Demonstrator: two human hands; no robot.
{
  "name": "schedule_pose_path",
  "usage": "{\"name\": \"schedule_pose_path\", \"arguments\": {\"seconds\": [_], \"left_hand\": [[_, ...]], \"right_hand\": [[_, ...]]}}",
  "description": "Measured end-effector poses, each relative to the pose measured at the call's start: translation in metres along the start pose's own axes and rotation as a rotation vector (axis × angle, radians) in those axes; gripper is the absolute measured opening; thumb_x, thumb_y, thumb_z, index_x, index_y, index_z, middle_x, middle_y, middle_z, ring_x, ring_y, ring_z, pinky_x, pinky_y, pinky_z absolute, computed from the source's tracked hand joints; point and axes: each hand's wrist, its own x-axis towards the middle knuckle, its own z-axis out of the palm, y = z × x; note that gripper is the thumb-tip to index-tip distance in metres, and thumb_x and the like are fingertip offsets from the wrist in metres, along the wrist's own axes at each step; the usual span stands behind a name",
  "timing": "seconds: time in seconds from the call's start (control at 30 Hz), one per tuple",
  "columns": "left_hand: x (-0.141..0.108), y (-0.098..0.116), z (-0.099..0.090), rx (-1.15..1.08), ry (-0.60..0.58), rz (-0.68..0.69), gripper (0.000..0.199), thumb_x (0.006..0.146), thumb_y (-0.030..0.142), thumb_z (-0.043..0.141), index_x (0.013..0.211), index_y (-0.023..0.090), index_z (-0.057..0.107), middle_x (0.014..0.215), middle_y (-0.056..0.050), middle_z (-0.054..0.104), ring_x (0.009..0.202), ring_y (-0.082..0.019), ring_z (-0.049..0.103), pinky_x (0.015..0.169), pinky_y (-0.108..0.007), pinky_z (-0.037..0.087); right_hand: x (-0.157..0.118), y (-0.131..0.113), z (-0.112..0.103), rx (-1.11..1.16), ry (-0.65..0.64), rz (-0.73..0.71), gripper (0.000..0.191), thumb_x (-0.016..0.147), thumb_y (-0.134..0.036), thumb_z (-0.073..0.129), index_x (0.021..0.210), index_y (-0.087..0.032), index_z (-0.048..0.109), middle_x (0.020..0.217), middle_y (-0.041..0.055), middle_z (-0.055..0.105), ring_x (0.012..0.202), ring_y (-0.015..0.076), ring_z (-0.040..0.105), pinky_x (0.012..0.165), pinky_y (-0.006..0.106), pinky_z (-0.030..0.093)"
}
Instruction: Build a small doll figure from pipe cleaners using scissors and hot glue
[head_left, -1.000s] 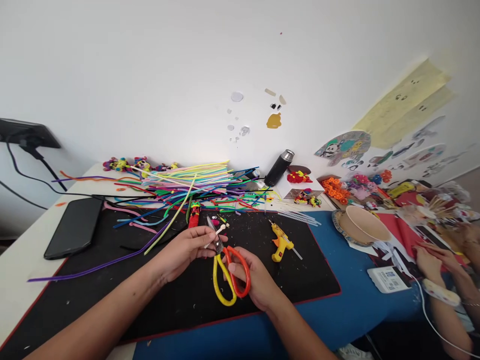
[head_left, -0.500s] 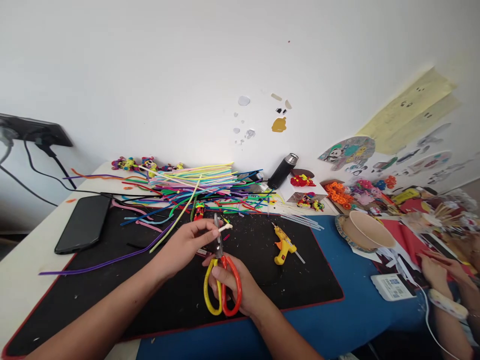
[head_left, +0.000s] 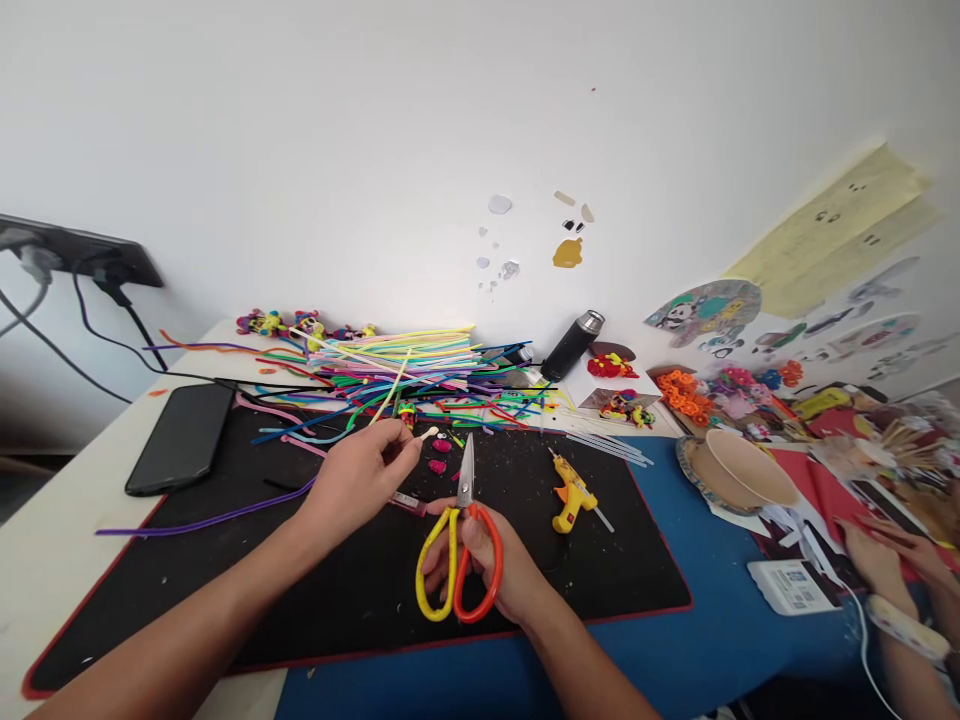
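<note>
My left hand (head_left: 364,475) is closed in a pinch on a short cream pipe-cleaner piece (head_left: 430,433), whose tip sticks out past the fingers. Scissors (head_left: 466,478) with one yellow and one red handle are in my right hand (head_left: 506,565), blades pointing up and nearly together. The blades stand apart from the cream piece, to its right. Small magenta pieces (head_left: 438,466) lie on the black mat (head_left: 322,600) between hand and scissors. A small colourful figure (head_left: 407,413) is just behind my left hand, partly hidden.
Behind the mat lies a pile of pipe cleaners (head_left: 420,360). A yellow glue gun (head_left: 574,495) is to the right, a phone (head_left: 180,440) to the left. A black flask (head_left: 572,345) leans near the wall. Another person's hands (head_left: 874,555) work at far right beside a bowl (head_left: 750,470).
The scissor blades have come away from the cream piece and moved right, closing somewhat. My left hand has drawn left and up with the piece, uncovering the magenta bits on the mat.
</note>
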Motion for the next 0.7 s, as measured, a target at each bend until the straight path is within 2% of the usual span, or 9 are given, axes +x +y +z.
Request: {"name": "schedule_pose_path", "arguments": {"seconds": [0.1,0.23,0.33,0.4,0.5,0.6,0.7], "left_hand": [[0.001,0.0004,-0.0005,0.001,-0.01,0.005,0.033,0.095,0.047,0.052,0.071,0.024,0.05,0.067,0.003,0.054,0.064,-0.018,0.048,0.064,-0.03,0.036],[0.0025,0.0006,-0.0002,-0.033,-0.038,0.005,0.033,0.094,0.048,0.053,0.07,0.025,0.051,0.066,0.003,0.054,0.063,-0.018,0.049,0.062,-0.029,0.037],[0.0028,-0.0006,0.001,-0.05,-0.049,0.014,0.034,0.094,0.049,0.053,0.07,0.025,0.051,0.066,0.003,0.054,0.063,-0.018,0.05,0.062,-0.029,0.037],[0.0026,-0.0016,0.0019,-0.057,-0.063,0.012,0.035,0.094,0.05,0.053,0.07,0.025,0.051,0.066,0.003,0.053,0.063,-0.018,0.049,0.061,-0.029,0.037],[0.0024,-0.0026,0.0024,-0.061,-0.083,0.01,0.036,0.095,0.05,0.053,0.07,0.025,0.051,0.066,0.003,0.052,0.063,-0.018,0.048,0.061,-0.029,0.036],[0.0027,-0.0029,0.0022,-0.059,-0.08,0.005,0.035,0.095,0.049,0.053,0.07,0.024,0.051,0.066,0.003,0.052,0.064,-0.018,0.047,0.062,-0.029,0.035],[0.0032,-0.0031,0.0016,-0.064,-0.06,0.007,0.033,0.094,0.047,0.053,0.071,0.024,0.051,0.067,0.003,0.052,0.064,-0.018,0.048,0.064,-0.029,0.036]], "right_hand": [[0.0006,-0.0004,-0.0016,0.01,0.052,0.033,0.073,0.09,-0.073,0.071,0.131,-0.014,0.06,0.085,0.0106,0.08,0.045,0.0154,0.066,0.043,0.022,0.047],[-0.0001,-0.0043,-0.0021,-0.002,0.09,0.068,0.064,0.086,-0.061,0.082,0.126,-0.015,0.061,0.087,0.0108,0.081,0.048,0.0175,0.069,0.043,0.022,0.047],[-0.0011,-0.0037,0.0002,0.025,0.036,0.076,0.056,0.085,-0.053,0.086,0.12,-0.016,0.063,0.087,0.0103,0.081,0.06,0.0228,0.077,0.063,0.032,0.058],[-0.0017,-0.0013,0.0019,0.05,0.004,0.072,0.054,0.084,-0.052,0.088,0.117,-0.016,0.064,0.092,0.0125,0.082,0.074,0.0268,0.081,0.079,0.04,0.059],[-0.0026,0.0024,0.0027,0.092,-0.033,0.08,0.062,0.082,-0.058,0.088,0.121,-0.017,0.064,0.104,0.0172,0.082,0.09,0.0307,0.082,0.083,0.041,0.058],[-0.0042,0.003,0.0017,0.091,-0.047,0.077,0.069,0.083,-0.067,0.084,0.126,-0.017,0.063,0.109,0.0195,0.081,0.092,0.0312,0.082,0.078,0.038,0.059],[-0.0068,0.0014,-0.0004,0.062,-0.066,0.063,0.079,0.082,-0.077,0.077,0.132,-0.018,0.062,0.117,0.022,0.079,0.101,0.0337,0.081,0.085,0.044,0.059]]}}
